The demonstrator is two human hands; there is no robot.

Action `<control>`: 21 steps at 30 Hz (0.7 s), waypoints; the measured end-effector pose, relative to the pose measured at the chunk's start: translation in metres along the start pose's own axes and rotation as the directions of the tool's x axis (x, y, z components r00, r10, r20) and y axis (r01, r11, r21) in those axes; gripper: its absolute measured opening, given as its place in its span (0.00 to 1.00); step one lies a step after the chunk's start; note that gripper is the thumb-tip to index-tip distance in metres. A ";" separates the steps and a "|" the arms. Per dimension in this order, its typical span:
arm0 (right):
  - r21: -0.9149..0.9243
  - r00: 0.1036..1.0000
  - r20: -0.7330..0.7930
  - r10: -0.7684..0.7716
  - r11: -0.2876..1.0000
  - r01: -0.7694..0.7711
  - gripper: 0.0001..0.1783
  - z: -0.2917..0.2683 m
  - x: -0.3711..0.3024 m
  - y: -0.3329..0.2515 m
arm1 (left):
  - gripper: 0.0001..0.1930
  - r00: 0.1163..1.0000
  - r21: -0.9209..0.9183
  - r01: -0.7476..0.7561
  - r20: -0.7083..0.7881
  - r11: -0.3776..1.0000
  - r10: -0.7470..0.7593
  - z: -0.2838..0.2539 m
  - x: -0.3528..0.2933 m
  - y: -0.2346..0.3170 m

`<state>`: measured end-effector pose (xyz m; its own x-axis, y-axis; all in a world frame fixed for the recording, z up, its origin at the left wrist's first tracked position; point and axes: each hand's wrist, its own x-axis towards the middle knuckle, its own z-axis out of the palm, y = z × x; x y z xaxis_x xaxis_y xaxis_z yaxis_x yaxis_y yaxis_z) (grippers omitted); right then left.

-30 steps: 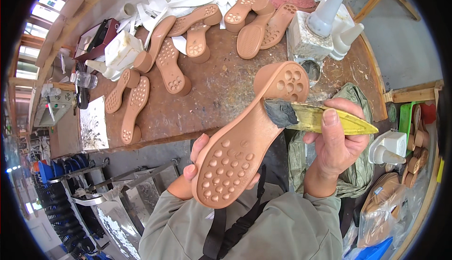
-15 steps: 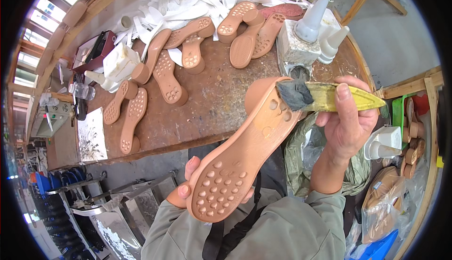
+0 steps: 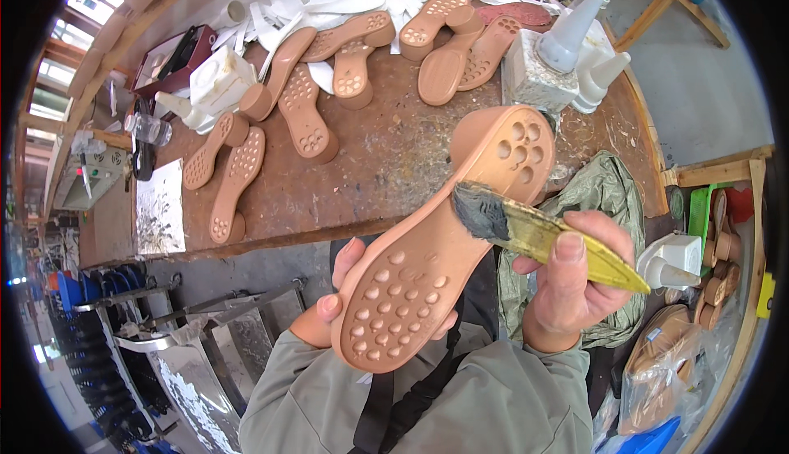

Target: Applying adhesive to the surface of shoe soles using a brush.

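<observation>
My left hand (image 3: 329, 306) grips a tan heeled shoe sole (image 3: 431, 261) by its forefoot end, fingers curled round both edges. The sole tilts up and away to the right, heel at the far end, its dimpled face toward me. Between the thumb and fingers of my right hand (image 3: 579, 277) is a flat yellow-handled brush (image 3: 538, 236). Its dark, clumped bristles rest on the sole's narrow waist, just below the round heel hollows. My left palm is hidden behind the sole.
More heeled soles (image 3: 238, 183) lie across the brown worktable (image 3: 386, 166), with white insole-shaped pieces (image 3: 345, 2) heaped behind. White bottles with cone spouts (image 3: 542, 68) stand at the back right. Crumpled green sheeting (image 3: 612, 199) hangs beside my right arm, near bagged soles (image 3: 657, 364).
The brush has moved from the heel end down and left to the sole's waist, uncovering the heel hollows. The sole has shifted slightly right, still in my left hand.
</observation>
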<state>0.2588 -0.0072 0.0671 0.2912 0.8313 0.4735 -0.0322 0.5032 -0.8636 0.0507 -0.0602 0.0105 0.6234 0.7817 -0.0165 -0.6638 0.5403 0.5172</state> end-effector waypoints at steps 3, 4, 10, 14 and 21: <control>-0.003 1.000 0.028 0.004 1.000 -0.004 0.11 0.002 -0.009 -0.001 | 0.44 0.999 -0.014 -0.043 -0.016 0.999 0.042 0.002 0.003 0.001; -0.017 0.999 0.043 -0.003 1.000 0.004 0.12 0.004 -0.012 -0.001 | 0.43 0.998 -0.017 -0.058 -0.023 0.998 0.058 0.002 0.019 0.000; -0.039 0.988 0.147 -0.037 0.998 0.043 0.13 0.011 -0.021 0.004 | 0.43 0.991 -0.034 -0.134 -0.032 0.990 0.133 0.004 0.032 -0.008; -0.097 0.965 0.257 -0.055 0.992 0.082 0.13 0.010 -0.025 0.006 | 0.43 0.984 -0.054 -0.176 -0.033 0.983 0.175 0.005 0.039 -0.010; -0.091 0.979 0.198 -0.038 0.994 0.057 0.12 0.021 -0.037 0.003 | 0.42 0.969 -0.113 -0.249 -0.025 0.962 0.248 -0.006 0.058 0.001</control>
<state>0.2278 -0.0309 0.0505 0.0970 0.8420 0.5307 0.0720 0.5259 -0.8475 0.0841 -0.0122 0.0044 0.4291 0.8987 0.0909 -0.8403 0.3602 0.4052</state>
